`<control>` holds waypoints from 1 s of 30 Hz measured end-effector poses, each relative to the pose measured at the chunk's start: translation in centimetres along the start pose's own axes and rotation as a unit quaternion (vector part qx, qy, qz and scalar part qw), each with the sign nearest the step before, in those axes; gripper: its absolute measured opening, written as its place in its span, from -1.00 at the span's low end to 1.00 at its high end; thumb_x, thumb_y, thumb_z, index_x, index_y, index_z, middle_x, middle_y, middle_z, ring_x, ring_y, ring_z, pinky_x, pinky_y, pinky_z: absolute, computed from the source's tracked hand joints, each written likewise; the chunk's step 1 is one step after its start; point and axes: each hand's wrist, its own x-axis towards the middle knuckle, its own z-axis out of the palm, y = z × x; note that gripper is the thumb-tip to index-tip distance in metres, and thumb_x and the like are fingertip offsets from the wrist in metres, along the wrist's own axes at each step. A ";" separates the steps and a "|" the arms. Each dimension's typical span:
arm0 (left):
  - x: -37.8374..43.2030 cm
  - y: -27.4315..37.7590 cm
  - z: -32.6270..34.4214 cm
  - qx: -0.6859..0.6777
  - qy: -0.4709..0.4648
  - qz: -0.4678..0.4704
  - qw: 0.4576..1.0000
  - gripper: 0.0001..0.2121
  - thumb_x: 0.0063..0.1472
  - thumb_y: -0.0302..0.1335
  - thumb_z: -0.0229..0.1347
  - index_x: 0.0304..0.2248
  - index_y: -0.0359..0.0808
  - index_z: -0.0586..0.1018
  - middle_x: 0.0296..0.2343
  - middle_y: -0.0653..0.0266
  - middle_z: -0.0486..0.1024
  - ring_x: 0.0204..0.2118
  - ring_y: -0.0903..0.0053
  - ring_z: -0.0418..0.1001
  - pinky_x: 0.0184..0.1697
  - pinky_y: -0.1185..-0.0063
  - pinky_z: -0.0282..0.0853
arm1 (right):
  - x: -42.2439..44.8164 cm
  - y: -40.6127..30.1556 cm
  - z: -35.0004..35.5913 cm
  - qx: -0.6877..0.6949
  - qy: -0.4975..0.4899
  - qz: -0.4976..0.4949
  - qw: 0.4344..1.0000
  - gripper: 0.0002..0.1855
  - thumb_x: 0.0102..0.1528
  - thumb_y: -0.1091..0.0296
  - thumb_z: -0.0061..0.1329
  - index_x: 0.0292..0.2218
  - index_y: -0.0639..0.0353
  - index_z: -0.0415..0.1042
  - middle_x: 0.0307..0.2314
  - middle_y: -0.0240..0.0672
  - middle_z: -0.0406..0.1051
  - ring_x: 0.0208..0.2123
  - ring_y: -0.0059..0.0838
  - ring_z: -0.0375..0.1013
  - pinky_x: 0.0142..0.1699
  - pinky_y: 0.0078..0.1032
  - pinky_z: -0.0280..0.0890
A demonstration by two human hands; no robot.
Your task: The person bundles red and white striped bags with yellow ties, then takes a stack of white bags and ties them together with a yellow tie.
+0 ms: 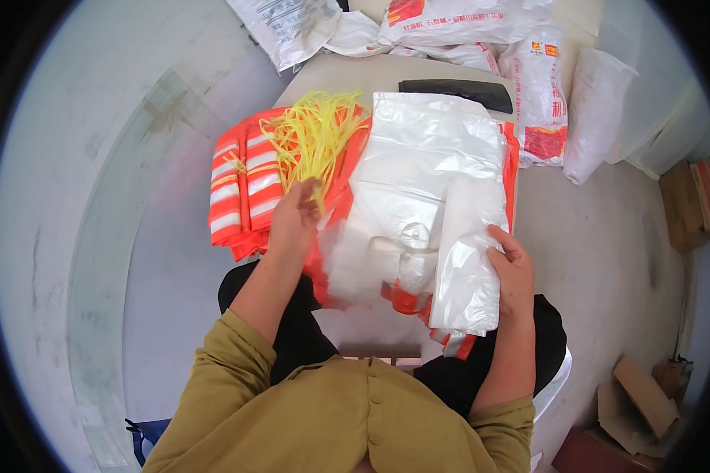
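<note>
At the lower end of a heap of yellow plastic strips (313, 136), my left hand (299, 213) has its fingers curled on the strip ends. The strips lie over red-and-white striped plastic bundles (263, 171), some bound with yellow ties. My right hand (513, 266) grips the right edge of a folded bundle of clear plastic bags (470, 266); its thumb is on top and the other fingers are partly hidden. Beneath it spreads a stack of clear plastic bags (426, 142), with red plastic showing at its edges. Loose bag handles (414, 260) stick out beside the folded bundle.
A black plastic roll (455, 94) lies at the far side of the pale table (325, 74). Printed white sacks (535, 100) stand behind and to the right. Cardboard boxes (633, 408) lie on the floor at lower right. A glass sheet (103, 248) curves along the left.
</note>
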 end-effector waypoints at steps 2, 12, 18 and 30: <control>-1.6 -2.4 3.2 -0.011 -0.071 -0.064 0.995 -0.56 0.50 -0.15 -0.17 0.05 -0.33 0.55 -0.10 0.37 0.58 -0.31 0.66 0.37 -0.25 0.66 0.31 | 0.2 0.5 -0.5 0.031 -0.009 -0.006 0.999 -0.53 0.19 0.57 -0.01 0.13 0.31 0.43 -0.04 -0.31 0.48 -0.12 -0.59 0.48 -0.02 -0.61 0.37; -13.4 -8.0 14.4 0.073 -0.298 -0.310 0.900 -0.42 0.51 -0.02 -0.27 0.29 -0.28 0.24 0.12 0.23 0.40 0.12 0.44 0.39 0.09 0.47 0.37 | 0.7 1.9 -0.5 0.139 -0.132 0.042 0.981 -0.52 0.24 0.56 -0.03 0.19 0.25 0.38 0.00 -0.25 0.47 -0.02 -0.48 0.48 0.12 -0.53 0.36; -12.5 -8.6 14.6 -0.029 -0.163 -0.333 0.928 -0.42 0.49 -0.01 -0.22 0.30 -0.25 0.21 0.15 0.16 0.38 0.15 0.36 0.37 0.17 0.29 0.34 | 0.2 1.7 -0.6 0.108 -0.061 0.006 0.992 -0.56 0.24 0.61 -0.04 0.14 0.25 0.43 -0.10 -0.29 0.50 -0.12 -0.54 0.51 0.02 -0.56 0.43; -8.9 -11.0 15.0 0.261 -0.257 -0.128 0.922 -0.32 0.27 -0.72 0.04 0.35 -0.27 0.14 -0.19 0.18 0.57 -0.19 0.57 0.52 -0.08 0.59 0.46 | -1.1 1.0 -4.2 -0.289 -0.081 -0.056 0.952 -0.61 0.22 0.48 -0.01 0.08 0.16 0.39 -0.36 -0.48 0.33 -0.41 -0.65 0.33 -0.24 -0.61 0.34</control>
